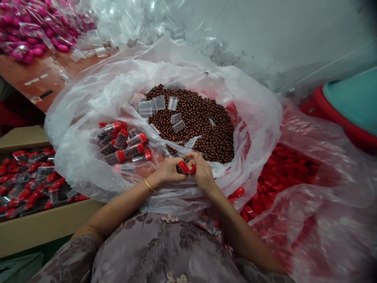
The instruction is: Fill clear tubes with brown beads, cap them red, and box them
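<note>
My left hand [171,169] is closed around a small clear container [179,169] with dark contents, mostly hidden by the fingers. At its end is a red cap [184,166]. My right hand [202,171] pinches a red plastic part [193,169] of the cap; whether it is joined to the container I cannot tell. Just beyond the hands lies a heap of small brown balls [200,118] in a large translucent plastic bag [259,106]. Several empty clear cups [172,103] rest on the balls. Left of them, filled containers with red caps [132,151] are piled.
A cardboard box [59,220] of red-capped containers stands at the left. Loose red caps [273,177] lie in plastic sheeting at the right, near a red and teal tub [353,98]. Pink pieces [35,27] and clear plastic pieces [132,19] are heaped at the back.
</note>
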{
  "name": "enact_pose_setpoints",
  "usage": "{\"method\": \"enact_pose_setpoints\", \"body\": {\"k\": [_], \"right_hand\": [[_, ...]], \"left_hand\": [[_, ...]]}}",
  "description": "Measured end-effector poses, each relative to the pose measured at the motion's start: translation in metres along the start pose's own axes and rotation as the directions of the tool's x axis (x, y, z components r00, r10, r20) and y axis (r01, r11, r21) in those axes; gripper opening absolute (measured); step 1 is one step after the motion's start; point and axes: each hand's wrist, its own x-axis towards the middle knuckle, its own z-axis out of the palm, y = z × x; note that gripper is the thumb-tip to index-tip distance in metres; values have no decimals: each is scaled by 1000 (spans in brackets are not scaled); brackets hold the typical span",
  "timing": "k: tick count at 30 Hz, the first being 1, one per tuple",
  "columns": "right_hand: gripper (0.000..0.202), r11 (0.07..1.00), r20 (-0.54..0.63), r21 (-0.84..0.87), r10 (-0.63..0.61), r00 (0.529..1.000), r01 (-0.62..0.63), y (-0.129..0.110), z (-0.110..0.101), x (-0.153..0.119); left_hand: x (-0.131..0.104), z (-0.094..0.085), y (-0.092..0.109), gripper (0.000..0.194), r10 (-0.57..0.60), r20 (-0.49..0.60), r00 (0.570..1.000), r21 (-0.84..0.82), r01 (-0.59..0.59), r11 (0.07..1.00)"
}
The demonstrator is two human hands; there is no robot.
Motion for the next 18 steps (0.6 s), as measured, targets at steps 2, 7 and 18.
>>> {"method": "enact_pose_setpoints", "body": {"k": [2, 7, 18], "right_hand": [[61, 993, 82, -119, -16, 996, 25, -3, 0, 6], [55, 912, 286, -351, -111, 952, 212, -7, 1, 16], [51, 718, 198, -668, -78, 977, 193, -31, 17, 2]], "left_hand": [[-1, -1, 3, 10, -12, 21, 1000, 69, 10, 998], [-1, 0, 1, 15, -8, 18, 1000, 262, 3, 965], [-2, 3, -6, 13, 35, 30, 999, 473, -45, 880]]}}
